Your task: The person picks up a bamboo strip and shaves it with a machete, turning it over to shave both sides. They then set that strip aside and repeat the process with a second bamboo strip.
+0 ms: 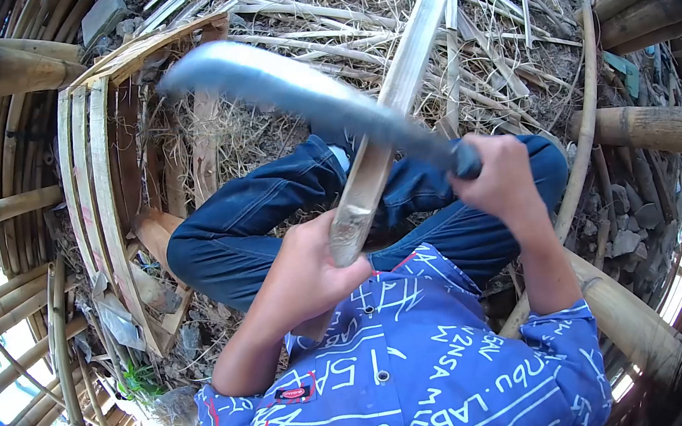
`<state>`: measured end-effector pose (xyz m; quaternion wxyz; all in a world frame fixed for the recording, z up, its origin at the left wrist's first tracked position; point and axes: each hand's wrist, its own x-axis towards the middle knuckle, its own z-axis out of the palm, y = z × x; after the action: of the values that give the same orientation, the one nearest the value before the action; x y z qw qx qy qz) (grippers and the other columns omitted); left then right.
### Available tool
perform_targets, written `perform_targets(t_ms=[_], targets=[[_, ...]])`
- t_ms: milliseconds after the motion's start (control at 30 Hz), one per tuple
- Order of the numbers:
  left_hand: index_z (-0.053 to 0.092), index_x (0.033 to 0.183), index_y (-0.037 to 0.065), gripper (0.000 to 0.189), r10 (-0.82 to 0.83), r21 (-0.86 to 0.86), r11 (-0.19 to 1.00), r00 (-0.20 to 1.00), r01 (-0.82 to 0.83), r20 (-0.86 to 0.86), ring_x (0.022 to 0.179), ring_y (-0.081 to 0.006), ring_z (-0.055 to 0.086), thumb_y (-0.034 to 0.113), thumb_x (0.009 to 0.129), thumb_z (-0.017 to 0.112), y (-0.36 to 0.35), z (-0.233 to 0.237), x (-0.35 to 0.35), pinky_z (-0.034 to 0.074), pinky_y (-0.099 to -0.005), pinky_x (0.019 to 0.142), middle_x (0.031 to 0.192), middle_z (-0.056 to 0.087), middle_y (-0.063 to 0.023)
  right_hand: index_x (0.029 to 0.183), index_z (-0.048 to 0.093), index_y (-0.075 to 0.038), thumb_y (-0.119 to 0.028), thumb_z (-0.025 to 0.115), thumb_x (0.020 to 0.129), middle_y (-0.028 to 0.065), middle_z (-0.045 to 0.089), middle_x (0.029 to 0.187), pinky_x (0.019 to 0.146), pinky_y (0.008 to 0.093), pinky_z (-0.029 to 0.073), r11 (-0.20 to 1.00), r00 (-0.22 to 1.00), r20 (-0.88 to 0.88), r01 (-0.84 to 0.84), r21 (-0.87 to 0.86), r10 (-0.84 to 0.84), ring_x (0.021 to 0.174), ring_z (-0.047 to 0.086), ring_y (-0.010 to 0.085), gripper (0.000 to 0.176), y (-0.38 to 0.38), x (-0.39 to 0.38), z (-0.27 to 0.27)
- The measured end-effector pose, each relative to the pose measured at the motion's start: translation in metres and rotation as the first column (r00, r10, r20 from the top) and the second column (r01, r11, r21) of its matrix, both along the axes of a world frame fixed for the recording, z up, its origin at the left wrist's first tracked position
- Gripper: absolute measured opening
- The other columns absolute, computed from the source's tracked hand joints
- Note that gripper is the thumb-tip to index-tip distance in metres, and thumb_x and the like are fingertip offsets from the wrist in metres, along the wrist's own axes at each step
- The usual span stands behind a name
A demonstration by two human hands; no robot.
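Observation:
My left hand (314,272) is closed around the near end of a long split bamboo strip (415,51), close in front of my shirt. From there the strip slants up and away to the top of the view. In my right hand (500,176) is the dark handle of a machete (282,80), fingers wrapped round it. Its broad curved blade crosses over the strip and points to the upper left, its tip slightly smeared by motion. My crossed legs in dark jeans (233,235) lie beneath both.
Split bamboo pieces and shavings (318,24) litter the ground ahead. A slatted wooden crate (103,182) stands at the left. Thick bamboo poles (662,127) border the right side, with loose stones (626,242) by them. A bamboo lattice wall (14,287) rises on the left.

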<state>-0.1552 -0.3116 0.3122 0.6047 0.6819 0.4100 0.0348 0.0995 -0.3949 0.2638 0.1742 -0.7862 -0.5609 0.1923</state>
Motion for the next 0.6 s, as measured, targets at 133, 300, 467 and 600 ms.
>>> perform_targets(t_ms=[133,300,467,600], targets=[[0.060,0.098,-0.006,0.035,0.028,-0.041,0.999,0.999,-0.030,-0.041,0.063,-0.0096,0.053,0.010,0.067,0.066,-0.002,0.006,-0.025,0.046,-0.0275,0.060,0.067,0.058,-0.0049,0.079,0.067,-0.004,-0.023,0.069,0.070,0.0187,0.065,0.073,0.067,0.0436,0.052,0.943,0.943,0.095,0.326,-0.068,-0.319,0.073,0.066,0.0363,0.021,0.003,0.057,-0.006],[0.060,0.099,-0.007,0.036,0.032,0.006,0.999,0.996,-0.031,-0.080,0.062,-0.0083,0.053,0.009,0.067,0.068,-0.002,-0.001,-0.032,0.045,-0.0269,0.058,0.067,0.059,-0.0051,0.075,0.063,0.000,-0.018,0.066,0.071,0.0187,0.061,0.066,0.062,0.0407,0.049,0.928,0.927,0.060,0.371,-0.009,-0.370,0.067,0.065,0.0348,0.019,-0.013,0.067,-0.006],[0.057,0.111,-0.005,0.037,0.073,-0.175,0.981,0.995,-0.084,-0.067,0.058,-0.0076,0.057,0.004,0.077,0.068,0.004,0.002,-0.008,0.048,-0.0239,0.052,0.069,0.060,-0.0041,0.074,0.063,-0.002,-0.014,0.070,0.066,0.0165,0.060,0.062,0.057,0.0379,0.048,0.990,0.957,-0.257,0.138,-0.011,-0.137,0.059,0.064,0.0318,0.017,-0.015,-0.001,0.022],[0.055,0.116,-0.004,0.034,0.110,-0.353,0.930,0.994,-0.101,0.005,0.054,-0.0069,0.058,0.005,0.085,0.066,0.000,0.000,0.002,0.046,-0.0242,0.046,0.068,0.060,-0.0036,0.068,0.058,-0.002,-0.010,0.069,0.063,0.0162,0.056,0.058,0.053,0.0374,0.046,0.991,0.940,-0.329,-0.049,0.124,0.088,0.055,0.060,0.0352,0.015,-0.010,-0.046,0.020]])
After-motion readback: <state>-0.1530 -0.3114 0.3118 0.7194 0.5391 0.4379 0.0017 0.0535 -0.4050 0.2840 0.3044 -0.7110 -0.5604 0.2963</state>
